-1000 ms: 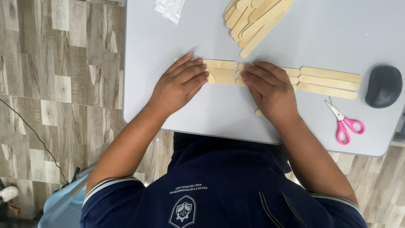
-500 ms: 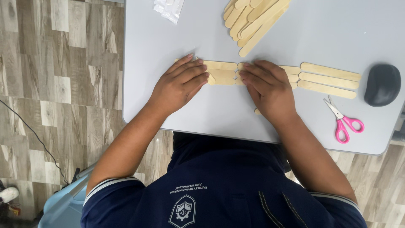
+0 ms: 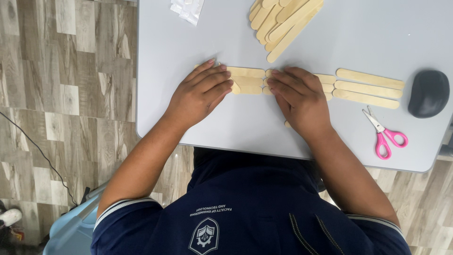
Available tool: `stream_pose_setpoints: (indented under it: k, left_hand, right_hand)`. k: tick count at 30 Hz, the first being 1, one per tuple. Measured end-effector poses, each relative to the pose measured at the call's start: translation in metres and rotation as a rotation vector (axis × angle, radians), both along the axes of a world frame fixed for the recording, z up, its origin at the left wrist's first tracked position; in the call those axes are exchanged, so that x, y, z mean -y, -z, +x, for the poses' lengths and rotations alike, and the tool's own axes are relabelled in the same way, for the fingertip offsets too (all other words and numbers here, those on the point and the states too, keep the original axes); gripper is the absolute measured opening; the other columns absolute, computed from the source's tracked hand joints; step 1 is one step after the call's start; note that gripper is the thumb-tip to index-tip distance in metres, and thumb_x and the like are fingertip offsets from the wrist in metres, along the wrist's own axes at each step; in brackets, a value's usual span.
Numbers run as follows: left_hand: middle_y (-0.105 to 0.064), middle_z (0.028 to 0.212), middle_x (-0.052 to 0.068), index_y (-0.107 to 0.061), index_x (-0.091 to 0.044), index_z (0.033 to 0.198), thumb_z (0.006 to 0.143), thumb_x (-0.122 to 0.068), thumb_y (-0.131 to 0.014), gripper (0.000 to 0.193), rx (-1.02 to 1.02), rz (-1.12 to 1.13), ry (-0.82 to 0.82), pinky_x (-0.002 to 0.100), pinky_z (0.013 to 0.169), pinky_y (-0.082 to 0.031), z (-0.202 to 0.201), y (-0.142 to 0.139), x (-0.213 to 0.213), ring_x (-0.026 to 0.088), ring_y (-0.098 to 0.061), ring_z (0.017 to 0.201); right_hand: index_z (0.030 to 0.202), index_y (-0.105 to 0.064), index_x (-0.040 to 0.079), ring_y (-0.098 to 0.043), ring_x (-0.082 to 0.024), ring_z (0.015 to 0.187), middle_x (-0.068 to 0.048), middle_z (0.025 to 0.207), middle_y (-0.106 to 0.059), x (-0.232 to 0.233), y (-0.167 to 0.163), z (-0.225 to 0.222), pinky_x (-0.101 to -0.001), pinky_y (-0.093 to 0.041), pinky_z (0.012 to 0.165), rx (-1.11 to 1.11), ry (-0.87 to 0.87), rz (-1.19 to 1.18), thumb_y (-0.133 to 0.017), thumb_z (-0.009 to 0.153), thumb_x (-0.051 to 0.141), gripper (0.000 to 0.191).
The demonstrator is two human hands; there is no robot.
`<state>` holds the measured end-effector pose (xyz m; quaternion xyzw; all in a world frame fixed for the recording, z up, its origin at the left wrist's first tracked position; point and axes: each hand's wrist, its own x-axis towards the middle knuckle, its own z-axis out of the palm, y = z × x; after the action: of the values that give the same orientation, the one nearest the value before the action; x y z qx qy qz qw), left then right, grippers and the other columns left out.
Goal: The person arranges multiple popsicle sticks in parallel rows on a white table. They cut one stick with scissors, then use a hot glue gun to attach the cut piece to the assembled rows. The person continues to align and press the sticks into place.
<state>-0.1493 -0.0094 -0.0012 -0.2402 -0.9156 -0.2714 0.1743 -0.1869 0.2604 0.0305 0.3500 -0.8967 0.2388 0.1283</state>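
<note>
Both hands lie flat, fingers spread and gripping nothing: the left hand (image 3: 200,94) and right hand (image 3: 302,99) press a row of pale flat wooden craft sticks (image 3: 247,80) laid side by side mid-way across the grey tabletop (image 3: 165,61). Three more sticks (image 3: 369,87) already lie aligned beside the right hand, while a loose pile of sticks (image 3: 283,21) at the far edge looks unused, so the laying-out seems partly done.

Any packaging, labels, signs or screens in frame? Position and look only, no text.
Clear plastic packet: top edge of the grey table, above the left hand, crumpled, see-through whitish, partly cut off.
Shirt crest: bottom centre, on the person's dark navy shirt, white shield shape with small white lettering above it.
No signs or screens.
</note>
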Motion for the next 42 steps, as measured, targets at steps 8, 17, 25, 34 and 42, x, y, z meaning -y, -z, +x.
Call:
stream_pose_setpoints:
  k: [8, 17, 25, 34, 42]
  left_hand:
    - [-0.075, 0.117, 0.002, -0.079, -0.01, 0.107, 0.095, -0.015, -0.08, 0.012, -0.014, -0.005, 0.001, 0.039, 0.12, -0.045, -0.001, 0.002, -0.001, 0.018, -0.067, 0.123]
    - [-0.073, 0.118, 0.003, -0.078, -0.009, 0.108, 0.096, -0.014, -0.08, 0.013, -0.034, -0.006, -0.004, 0.041, 0.121, -0.044, 0.0, -0.003, -0.001, 0.019, -0.066, 0.123]
    - [-0.072, 0.117, 0.005, -0.077, -0.008, 0.107, 0.097, -0.013, -0.079, 0.012, -0.06, 0.054, -0.015, 0.044, 0.121, -0.043, 0.001, -0.007, 0.0, 0.022, -0.066, 0.123]
    - [-0.073, 0.114, 0.005, -0.077, -0.008, 0.105, 0.095, -0.01, -0.076, 0.01, -0.088, 0.061, -0.066, 0.044, 0.119, -0.043, -0.001, -0.013, 0.001, 0.022, -0.066, 0.121]
    - [-0.072, 0.113, 0.005, -0.076, -0.007, 0.102, 0.094, -0.01, -0.076, 0.009, -0.134, 0.047, -0.064, 0.043, 0.114, -0.045, -0.002, -0.018, 0.001, 0.023, -0.065, 0.118]
  right_hand:
    - [0.111, -0.079, 0.008, -0.061, -0.022, 0.124, -0.001, 0.124, -0.075, 0.001, 0.0, 0.001, -0.0332, -0.051, 0.104, -0.003, -0.007, 0.001, -0.082, 0.094, 0.006, 0.017]
    - [0.108, -0.08, 0.01, -0.062, -0.022, 0.124, -0.001, 0.123, -0.076, -0.003, 0.0, -0.001, -0.0344, -0.049, 0.101, -0.011, 0.012, -0.009, -0.082, 0.094, 0.008, 0.014]
    - [0.111, -0.078, 0.008, -0.061, -0.027, 0.126, -0.004, 0.127, -0.074, -0.024, -0.007, -0.005, -0.0381, -0.049, 0.106, 0.022, 0.128, -0.031, -0.084, 0.091, 0.006, 0.021]
    - [0.105, -0.076, 0.006, -0.061, -0.029, 0.119, -0.007, 0.12, -0.073, -0.024, -0.009, -0.007, -0.0391, -0.05, 0.102, 0.084, 0.103, -0.155, -0.08, 0.093, 0.005, 0.013]
    - [0.093, -0.071, 0.006, -0.057, -0.029, 0.106, -0.006, 0.103, -0.071, -0.022, -0.007, -0.005, -0.0394, -0.048, 0.094, 0.082, 0.071, -0.221, -0.078, 0.088, 0.004, 0.008]
